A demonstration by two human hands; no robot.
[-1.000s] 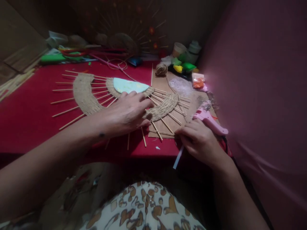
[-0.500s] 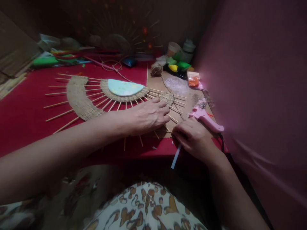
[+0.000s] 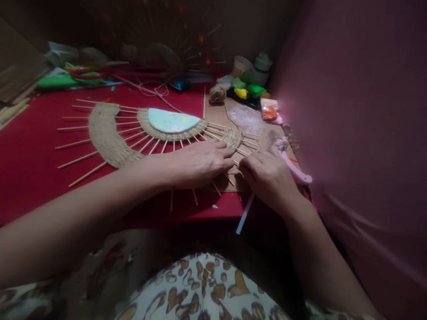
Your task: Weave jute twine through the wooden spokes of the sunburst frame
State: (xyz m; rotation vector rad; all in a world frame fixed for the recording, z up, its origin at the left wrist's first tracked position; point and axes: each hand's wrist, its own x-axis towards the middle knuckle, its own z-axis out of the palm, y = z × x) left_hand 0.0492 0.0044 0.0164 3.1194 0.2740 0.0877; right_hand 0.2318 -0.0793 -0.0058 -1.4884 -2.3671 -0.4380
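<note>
A half-round frame of thin wooden sticks (image 3: 130,143) spreads over the table, with a pale blue half-disc (image 3: 173,121) at its centre. Twine weaving forms a wide outer band (image 3: 103,133) on the left and a smaller woven patch (image 3: 232,138) on the right. My left hand (image 3: 203,163) lies across the frame, its fingers curled over the sticks beside the small patch. Close to its right, my right hand (image 3: 267,175) is closed in a pinch at the stick ends, on the twine; the fingertips partly hide it. A pale narrow strip (image 3: 245,215) sticks out below the right hand.
A pink glue gun (image 3: 296,172) lies just behind my right hand, on a cardboard sheet (image 3: 220,113). A ball of twine (image 3: 218,94), an orange packet (image 3: 269,111), green and yellow bags (image 3: 247,92) and a bottle (image 3: 262,66) stand farther back. A pink wall (image 3: 350,133) bounds the right side.
My right hand has moved up and left, closer to my left hand and the sticks, covering more of the glue gun. The frame has shifted slightly left in view; my left hand stays on it.
</note>
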